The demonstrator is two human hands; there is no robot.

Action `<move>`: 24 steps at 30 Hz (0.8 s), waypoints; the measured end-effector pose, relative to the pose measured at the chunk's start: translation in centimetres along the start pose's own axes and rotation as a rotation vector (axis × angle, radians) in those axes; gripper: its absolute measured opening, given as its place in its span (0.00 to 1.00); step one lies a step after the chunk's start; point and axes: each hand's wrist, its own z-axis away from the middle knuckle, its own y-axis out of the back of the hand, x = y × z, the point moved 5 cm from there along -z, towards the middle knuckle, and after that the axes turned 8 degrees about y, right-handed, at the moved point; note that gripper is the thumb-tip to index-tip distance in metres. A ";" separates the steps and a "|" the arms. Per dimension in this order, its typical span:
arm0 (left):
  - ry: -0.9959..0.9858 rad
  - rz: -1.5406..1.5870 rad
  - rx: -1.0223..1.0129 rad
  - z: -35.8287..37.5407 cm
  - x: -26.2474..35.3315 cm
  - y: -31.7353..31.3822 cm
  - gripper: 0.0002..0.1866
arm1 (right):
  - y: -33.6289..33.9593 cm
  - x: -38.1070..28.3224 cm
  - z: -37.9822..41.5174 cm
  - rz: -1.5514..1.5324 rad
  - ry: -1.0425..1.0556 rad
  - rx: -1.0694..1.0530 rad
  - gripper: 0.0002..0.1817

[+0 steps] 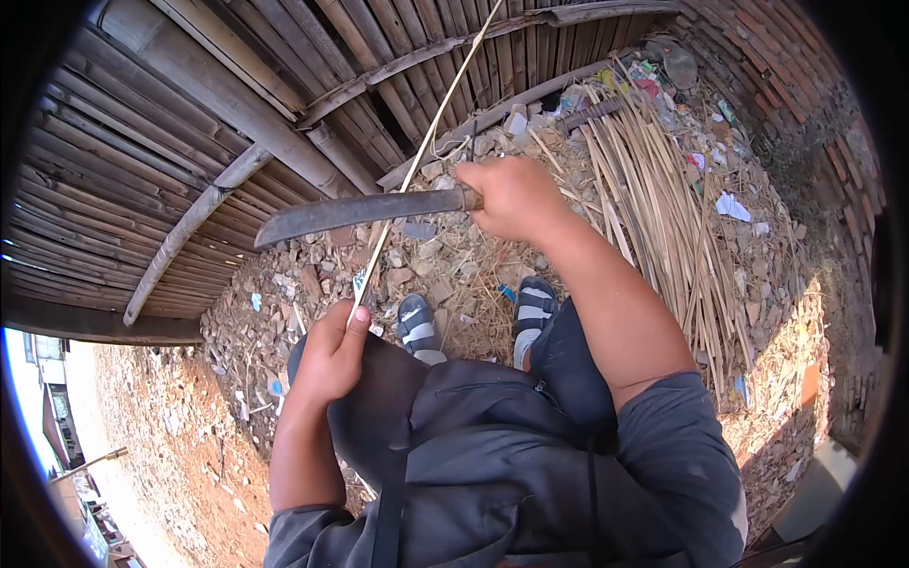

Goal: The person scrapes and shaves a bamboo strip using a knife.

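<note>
My right hand (516, 201) is closed round the handle of a machete (365, 210), whose long dark blade points left, its tip slightly lower. A thin pale bamboo strip (424, 150) rises from my left hand (333, 350) towards the top of the view. The left fingers are wrapped round the strip's lower end, thumb on top, close to my left knee. The blade crosses the strip at about a third of its visible length above that hand. Part of the machete's handle is hidden inside my right fist.
A heap of split bamboo strips (653, 204) lies on the rubble to the right. A bamboo wall (142, 175) stands at the left and far side, a brick wall (786, 57) at the right. Broken bricks, stones and litter surround my sandalled feet (418, 322).
</note>
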 end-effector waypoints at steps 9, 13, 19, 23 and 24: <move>0.048 -0.057 -0.036 5.2 -3.1 2.3 0.21 | -0.5 4.9 0.6 -0.073 -0.100 0.144 0.13; 0.024 -0.122 -0.032 5.9 -3.0 2.6 0.21 | -1.4 2.5 0.2 -0.076 -0.005 0.064 0.14; 0.116 -0.121 0.005 9.6 -6.0 5.2 0.22 | -1.2 11.4 1.1 -0.241 -0.461 0.244 0.22; 0.068 -0.185 0.129 10.8 -6.0 5.5 0.23 | -0.4 8.3 1.4 -0.269 -0.271 0.325 0.24; 0.053 -0.203 0.170 11.1 -5.9 5.5 0.23 | 0.2 6.4 1.2 -0.276 -0.206 0.315 0.24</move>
